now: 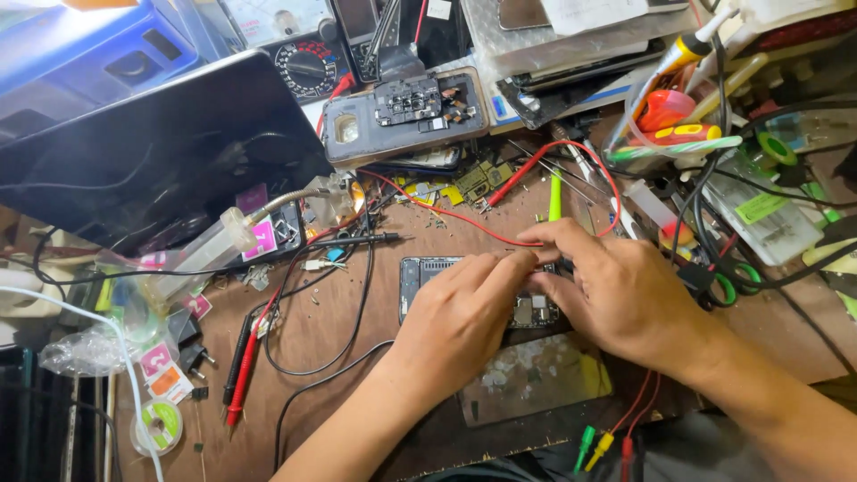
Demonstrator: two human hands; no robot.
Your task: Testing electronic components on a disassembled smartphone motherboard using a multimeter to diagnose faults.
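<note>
- Both hands sit mid-frame on the opened dark smartphone with its back removed and circuit board exposed [428, 277]; left hand [460, 317] is curled, fingertips pinched narrow on the board's upper edge; right hand [616, 290] lies across the phone's right end, fingers bent down onto it. Can't tell whether either pinches a small part; contact point is hidden by the fingers.
- Done, judging by the layout: phone is already open, board bare, and a flat greenish-grey back panel [536, 375] lies apart, just below the phone toward lower centre.
- Left: board is in its frame, nothing refitted, panel not back on. Looks like mid-disassembly or mid-repair, not near closing.
- Thin red wire [464, 217] loops from upper centre down to the fingertips.
- Red-and-black multimeter probes [243, 366] lie unused at lower left, well apart from the hands.
- Second opened grey phone with a black fixture on it [402, 116] sits top centre, untouched.
- Black tablet-like slab [152, 152] fills upper left; clear cup of tools [678, 116] upper right.
</note>
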